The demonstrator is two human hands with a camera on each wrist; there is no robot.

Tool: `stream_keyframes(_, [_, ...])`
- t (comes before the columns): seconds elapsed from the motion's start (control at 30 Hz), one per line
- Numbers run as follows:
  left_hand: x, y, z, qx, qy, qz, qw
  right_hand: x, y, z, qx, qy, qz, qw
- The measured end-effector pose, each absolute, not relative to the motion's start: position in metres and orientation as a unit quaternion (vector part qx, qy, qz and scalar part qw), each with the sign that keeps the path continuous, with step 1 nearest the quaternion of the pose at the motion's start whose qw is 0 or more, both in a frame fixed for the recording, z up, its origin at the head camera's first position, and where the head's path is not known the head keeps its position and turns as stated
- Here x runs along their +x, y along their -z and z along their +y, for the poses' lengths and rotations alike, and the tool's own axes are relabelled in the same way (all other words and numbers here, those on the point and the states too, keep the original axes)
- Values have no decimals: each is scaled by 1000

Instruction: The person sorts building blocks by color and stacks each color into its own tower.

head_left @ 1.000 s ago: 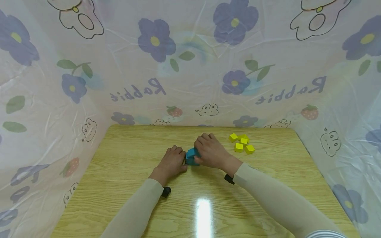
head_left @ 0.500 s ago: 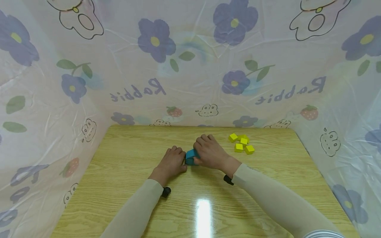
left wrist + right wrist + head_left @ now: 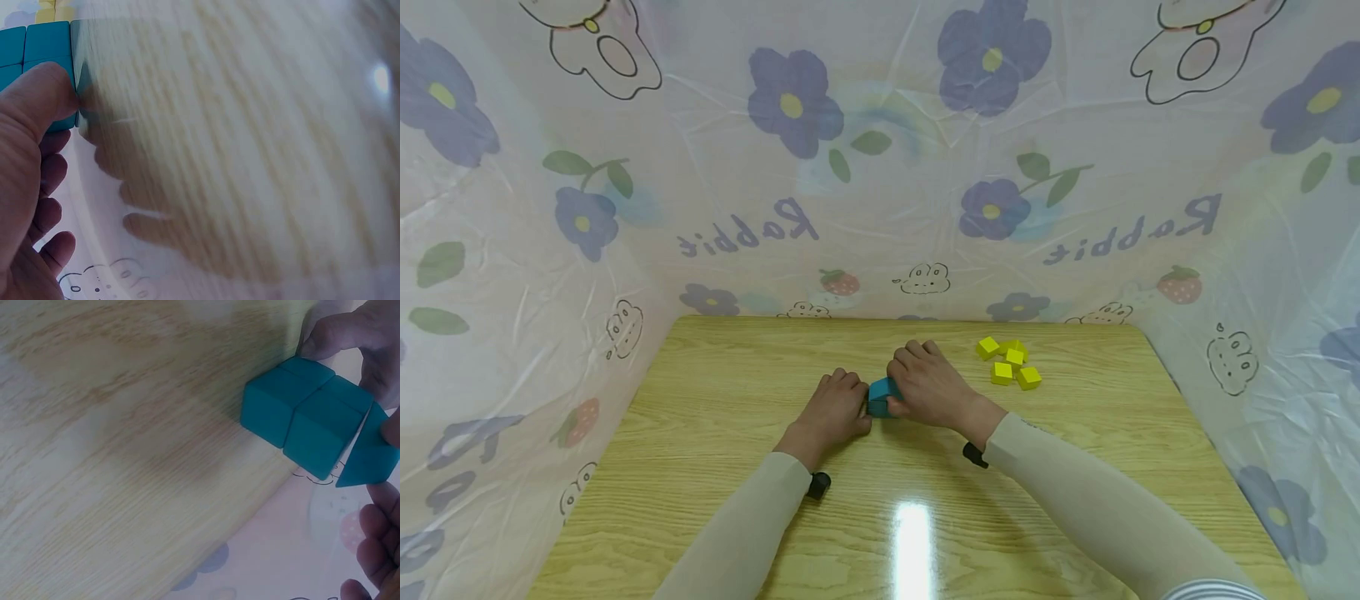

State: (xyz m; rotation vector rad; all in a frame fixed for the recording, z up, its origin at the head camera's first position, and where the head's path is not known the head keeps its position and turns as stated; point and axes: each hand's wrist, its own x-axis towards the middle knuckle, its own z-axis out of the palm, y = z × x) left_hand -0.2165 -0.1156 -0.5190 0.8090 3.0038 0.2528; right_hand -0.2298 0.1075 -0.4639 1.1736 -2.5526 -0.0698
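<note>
Teal cubes (image 3: 877,408) stand pressed together in the middle of the table. My left hand (image 3: 833,412) is at their left side; in the left wrist view its thumb (image 3: 47,94) lies across a cube face, with the other fingers curled behind. From the right, my right hand (image 3: 932,387) holds a teal block (image 3: 369,456) on top of the cubes, pinched between thumb and fingers. That block sits tilted, leaving a thin wedge-shaped gap between it and the cube (image 3: 322,434) beneath. The right hand hides much of the group in the head view.
Several yellow blocks (image 3: 1002,372) lie in a loose cluster at the back right of the wooden table (image 3: 715,433). A printed cloth (image 3: 880,167) rises behind the table and along both sides.
My right hand has come down slightly and a touch left with the teal block. The left hand has stayed in place at the cubes.
</note>
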Motion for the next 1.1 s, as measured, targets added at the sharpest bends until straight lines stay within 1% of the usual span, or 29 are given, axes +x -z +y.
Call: stream_keyframes(1.1, [-215,519,-116,261,-74,963,5,-230,469,108,410,31,-895,172])
